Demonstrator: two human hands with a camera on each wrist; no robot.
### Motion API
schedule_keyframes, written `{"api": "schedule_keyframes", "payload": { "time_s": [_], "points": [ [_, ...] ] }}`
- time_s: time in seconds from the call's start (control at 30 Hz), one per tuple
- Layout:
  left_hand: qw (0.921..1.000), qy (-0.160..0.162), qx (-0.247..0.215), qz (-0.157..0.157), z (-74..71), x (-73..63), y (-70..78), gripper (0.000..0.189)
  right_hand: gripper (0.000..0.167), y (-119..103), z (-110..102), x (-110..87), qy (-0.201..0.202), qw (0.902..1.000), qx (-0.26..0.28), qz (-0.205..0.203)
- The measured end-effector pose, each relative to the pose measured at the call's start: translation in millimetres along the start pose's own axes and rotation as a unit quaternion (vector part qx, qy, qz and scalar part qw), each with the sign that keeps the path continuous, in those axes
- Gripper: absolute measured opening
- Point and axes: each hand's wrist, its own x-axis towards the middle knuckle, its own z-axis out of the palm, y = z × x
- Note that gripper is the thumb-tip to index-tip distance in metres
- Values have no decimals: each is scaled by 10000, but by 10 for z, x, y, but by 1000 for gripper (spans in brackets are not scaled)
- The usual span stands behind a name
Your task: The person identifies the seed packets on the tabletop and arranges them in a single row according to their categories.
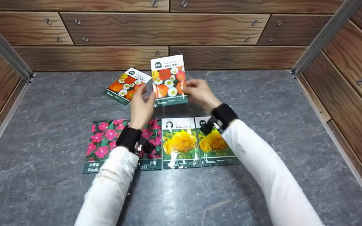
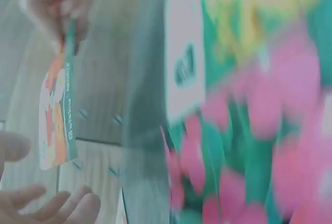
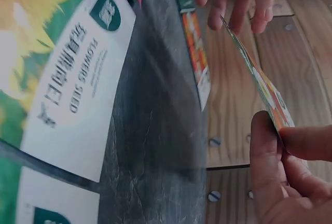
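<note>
My right hand (image 1: 201, 92) pinches the right edge of a seed packet (image 1: 168, 81) printed with orange, red and white poppies, holding it up off the table. At that packet's lower left is my left hand (image 1: 140, 108); in the left wrist view its fingers (image 2: 78, 206) are spread and apart from the packet. Thumb and fingers grip the packet's edge in the right wrist view. A second poppy seed packet (image 1: 123, 88) lies tilted on the table, just beyond my left hand.
Nearer me, pink-flower seed packets (image 1: 104, 136) lie beside two yellow-flower packets (image 1: 181, 147) in a row. My left forearm partly covers the pink ones; my right wrist overlaps the rightmost yellow one. Wood-patterned walls (image 1: 165, 29) enclose the grey marbled table (image 1: 42, 131).
</note>
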Motion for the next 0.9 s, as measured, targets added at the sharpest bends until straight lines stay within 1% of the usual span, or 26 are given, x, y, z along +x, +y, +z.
{"api": "schedule_keyframes", "payload": {
  "time_s": [0.07, 0.17, 0.2, 0.3, 0.43, 0.47, 0.57, 0.67, 0.9],
  "points": [
    [9981, 76, -557, -264, 30, -71, 34, 57, 37, 35, -77, -109, -167, 9998, 35, -64],
    [9907, 134, -1274, -466, 94, -199, 83, 55, 36, 84, -155, -265, -372, 9990, 171, -175],
    [9878, 130, -1469, -490, 118, -248, 94, 54, 34, 101, -171, -314, -427, 9986, 210, -225],
    [9802, 161, -1930, -409, 184, -392, 138, 50, 31, 160, -211, -462, -533, 9975, 291, -365],
    [9728, 199, -2296, -243, 255, -586, 203, 46, 33, 254, -281, -665, -566, 9965, 179, -587],
    [9718, 202, -2342, -207, 272, -635, 219, 45, 34, 276, -303, -716, -547, 9962, 113, -664],
    [9730, 183, -2302, -17, 329, -764, 256, 44, 35, 330, -380, -862, -355, 9951, -146, -907],
    [9749, 100, -2216, 167, 397, -853, 286, 43, 37, 380, -473, -986, -136, 9932, -346, -1104],
    [9759, -235, -2130, 414, 511, -1030, 349, 41, 40, 430, -699, -1239, 221, 9901, -574, -1263]
  ]
}}
